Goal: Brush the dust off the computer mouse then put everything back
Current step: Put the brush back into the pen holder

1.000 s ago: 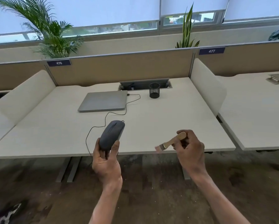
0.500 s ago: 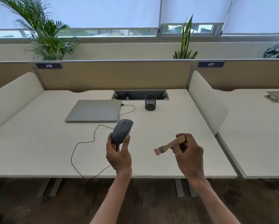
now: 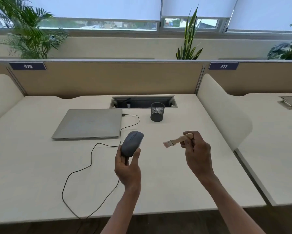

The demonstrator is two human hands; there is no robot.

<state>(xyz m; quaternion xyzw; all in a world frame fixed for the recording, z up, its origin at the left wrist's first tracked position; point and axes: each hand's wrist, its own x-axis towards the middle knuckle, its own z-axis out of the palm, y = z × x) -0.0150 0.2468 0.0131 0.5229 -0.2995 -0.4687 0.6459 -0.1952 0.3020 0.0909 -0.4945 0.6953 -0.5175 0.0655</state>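
Two hands meet us near the middle of the frame, both raised above the pale desk (image 3: 40, 174). Our left hand (image 3: 127, 169) grips the grey computer mouse (image 3: 132, 143) by its near end, thumb on one side and fingers on the other, so that the mouse points up and away, clear of the desk surface. Its black cable (image 3: 91, 159) loops down across the desk toward the lower edge of the frame, then runs back up to the plug at the right edge of the closed silver laptop (image 3: 89, 123), which lies flat in the centre left.

Our right hand (image 3: 198, 152) curls round the wooden handle of a small brush (image 3: 177, 140), bristles pointing left toward the mouse but well apart from it; we see a clear gap between the two.

Above the mouse and slightly to its right stands a black mesh pen cup (image 3: 157, 112), just in front of the open cable hatch (image 3: 142, 102). Desk labels 476 (image 3: 28, 66) and 477 (image 3: 223, 66) sit on the divider in the upper left and upper right.
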